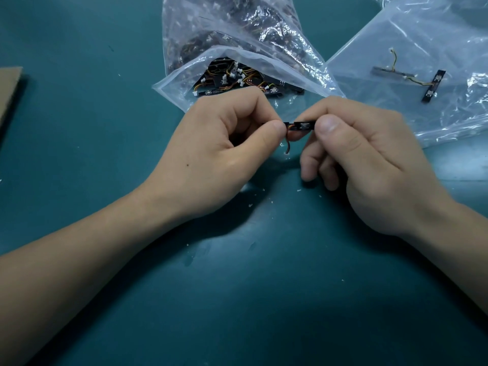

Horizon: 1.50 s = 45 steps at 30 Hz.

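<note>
**Small black circuit strip** (303, 126): a narrow rigid bar with a matt face and tiny pale pads, held just above a smooth teal table mat (105, 133) dotted with white flecks. The left hand (224, 143) pinches one end between thumb and curled forefinger. The right hand (369, 159) pinches the other end likewise, its remaining fingers curled beneath. A thin brown-orange wire lead (288, 146) droops from the strip between the two hands.

Behind the hands lies an open bag (237, 56) of crinkled, glossy clear plastic, crammed with similar black strips, white connectors and yellow-orange wires. To the right, a flatter second bag (412, 38) shows a few loose strips (433, 85) through its film. A brown cardboard sheet (9, 88) is cut off by the left edge.

Fingertips cover both ends of the held strip, so its full length is hidden. An orange gap near the left thumb leaves it unclear whether this is one piece or two joined. Its long axis runs left to right, roughly level, with the flat face turned up towards the camera
</note>
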Motion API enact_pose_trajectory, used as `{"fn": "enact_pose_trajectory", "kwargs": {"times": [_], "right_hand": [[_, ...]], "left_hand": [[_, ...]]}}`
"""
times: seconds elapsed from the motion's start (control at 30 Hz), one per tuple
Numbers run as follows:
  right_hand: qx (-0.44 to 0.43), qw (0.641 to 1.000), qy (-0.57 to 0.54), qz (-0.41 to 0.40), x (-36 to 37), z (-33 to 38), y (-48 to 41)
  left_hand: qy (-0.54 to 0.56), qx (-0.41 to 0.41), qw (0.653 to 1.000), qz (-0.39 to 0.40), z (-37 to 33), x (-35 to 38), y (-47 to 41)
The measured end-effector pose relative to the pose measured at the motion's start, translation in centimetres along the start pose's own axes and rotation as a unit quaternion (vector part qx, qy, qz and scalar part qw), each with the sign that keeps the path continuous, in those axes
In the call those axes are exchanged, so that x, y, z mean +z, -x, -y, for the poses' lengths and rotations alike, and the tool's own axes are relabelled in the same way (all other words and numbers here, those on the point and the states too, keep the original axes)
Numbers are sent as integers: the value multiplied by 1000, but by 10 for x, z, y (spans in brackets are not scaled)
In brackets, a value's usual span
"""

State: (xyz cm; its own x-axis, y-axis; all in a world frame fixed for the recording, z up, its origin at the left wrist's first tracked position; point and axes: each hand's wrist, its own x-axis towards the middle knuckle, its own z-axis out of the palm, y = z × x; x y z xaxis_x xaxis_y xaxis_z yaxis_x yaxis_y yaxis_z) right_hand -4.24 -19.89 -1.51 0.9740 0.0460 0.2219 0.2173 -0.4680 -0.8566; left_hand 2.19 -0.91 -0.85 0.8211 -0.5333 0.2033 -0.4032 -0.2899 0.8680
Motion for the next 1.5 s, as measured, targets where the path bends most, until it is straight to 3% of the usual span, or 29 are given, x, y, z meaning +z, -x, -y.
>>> {"fn": "enact_pose_trajectory", "kwargs": {"times": [0.17, 0.43, 0.77, 1.03, 1.27, 1.5], "right_hand": [[4, 999, 28, -28, 0, 1, -1], [-13, 999, 30, -7, 1, 6, -1], [-16, 997, 81, -7, -1, 4, 0], [-9, 998, 66, 8, 1, 5, -1], [-75, 991, 110, -21, -1, 5, 3], [-13, 997, 72, -4, 0, 1, -1]], "left_hand": [[3, 15, 1000, 13, 0, 0, 1], [4, 78, 997, -18, -1, -1, 6], [10, 21, 997, 68, 2, -3, 2], [10, 33, 999, 42, 2, -3, 3], [-38, 22, 992, 118, 0, -1, 2], [16, 33, 996, 77, -1, -5, 2]]}}
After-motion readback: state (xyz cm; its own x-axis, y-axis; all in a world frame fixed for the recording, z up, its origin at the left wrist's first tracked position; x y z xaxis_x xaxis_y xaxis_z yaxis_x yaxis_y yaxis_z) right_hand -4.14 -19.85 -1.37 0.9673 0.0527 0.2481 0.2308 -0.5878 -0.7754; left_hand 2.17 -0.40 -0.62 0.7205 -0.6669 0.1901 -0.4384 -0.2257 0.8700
